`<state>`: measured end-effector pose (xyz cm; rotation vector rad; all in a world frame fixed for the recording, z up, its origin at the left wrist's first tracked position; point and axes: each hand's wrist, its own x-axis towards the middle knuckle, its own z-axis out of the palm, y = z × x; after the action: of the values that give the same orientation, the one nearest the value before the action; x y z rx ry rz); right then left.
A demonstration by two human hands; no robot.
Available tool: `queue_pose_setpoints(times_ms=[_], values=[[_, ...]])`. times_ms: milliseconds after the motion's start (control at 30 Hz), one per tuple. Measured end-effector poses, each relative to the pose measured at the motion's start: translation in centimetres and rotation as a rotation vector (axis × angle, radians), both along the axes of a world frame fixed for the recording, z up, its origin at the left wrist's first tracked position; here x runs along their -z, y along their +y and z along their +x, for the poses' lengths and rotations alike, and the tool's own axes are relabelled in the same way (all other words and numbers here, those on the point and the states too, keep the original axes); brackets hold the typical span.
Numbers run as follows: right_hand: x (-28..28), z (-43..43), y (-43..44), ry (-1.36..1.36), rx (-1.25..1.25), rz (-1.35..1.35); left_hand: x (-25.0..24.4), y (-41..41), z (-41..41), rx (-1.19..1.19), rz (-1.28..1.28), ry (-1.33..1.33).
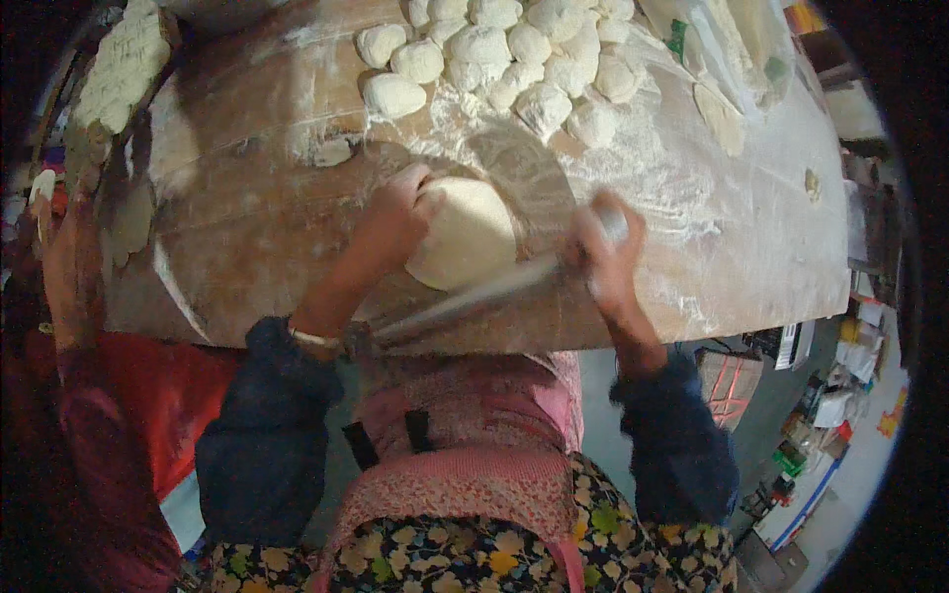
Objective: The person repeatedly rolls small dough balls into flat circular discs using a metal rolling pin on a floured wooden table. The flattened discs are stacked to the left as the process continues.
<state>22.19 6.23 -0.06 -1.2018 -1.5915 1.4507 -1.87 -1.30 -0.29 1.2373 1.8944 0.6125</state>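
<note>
A flat round of dough point(467, 241) lies on the wooden table point(252, 252) in front of me. At its upper left edge, my left hand point(409, 201) pinches the dough between curled fingers. My right hand point(606, 241) grips one end of a rolling pin point(474, 296), whose white end shows between the fingers. The pin slants down to the left, across the near side of the round, towards my left wrist. It is blurred, and I cannot tell whether it touches the dough. Part of the round lies in shadow.
Several floured dough balls point(482, 48) cluster at the table's far side, with loose flour point(652, 181) around them. A plastic bag point(741, 59) stands far right. At left, another person's arm point(74, 274) reaches in below a dough-topped slab point(122, 70). The table's front edge is before my apron point(460, 482).
</note>
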Motion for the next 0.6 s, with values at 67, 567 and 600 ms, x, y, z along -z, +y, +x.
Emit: queue_pose_setpoints(times_ms=[67,567,600], values=[[0.5,1.1,-0.8,0.001,0.020,-0.044,0.1,-1.3,-0.1,-0.167,0.014,-0.171],[-0.5,-0.1,0.1,0.054,0.003,-0.091,0.9,-0.1,-0.9,-0.124,0.011,-0.280],[-0.5,1.2,-1.0,0.092,0.036,-0.176,0.9,-0.8,-0.8,-0.222,-0.019,-0.452]])
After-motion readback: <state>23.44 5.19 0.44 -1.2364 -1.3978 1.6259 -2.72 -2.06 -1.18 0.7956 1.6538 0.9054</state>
